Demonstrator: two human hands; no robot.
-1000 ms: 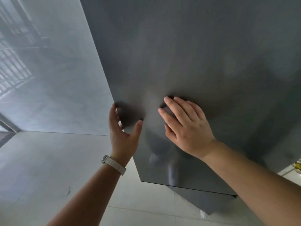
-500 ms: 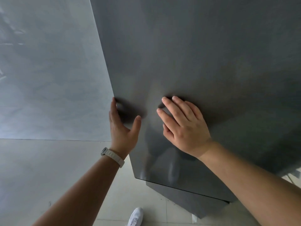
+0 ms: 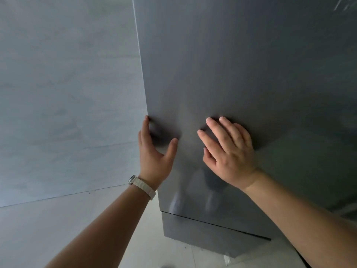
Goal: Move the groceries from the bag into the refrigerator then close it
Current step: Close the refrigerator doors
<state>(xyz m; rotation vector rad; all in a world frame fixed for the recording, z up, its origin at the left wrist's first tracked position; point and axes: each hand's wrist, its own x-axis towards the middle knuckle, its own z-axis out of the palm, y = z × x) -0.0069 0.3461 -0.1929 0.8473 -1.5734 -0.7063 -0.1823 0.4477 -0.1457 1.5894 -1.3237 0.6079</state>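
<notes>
Grey refrigerator door (image 3: 241, 64) — left fingers (image 3: 144, 132) on edge, right fingers (image 3: 218, 132) flat.

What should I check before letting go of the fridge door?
1. Right hand flat on door: ok.
2. Left hand at the door's left edge, thumb on its face: ok.
3. Left fingers clear of that edge: not ok, they lie along it.
4. Door fully shut: cannot tell, seal hidden.
5. Groceries all inside: cannot tell, bag and interior out of view.
</notes>
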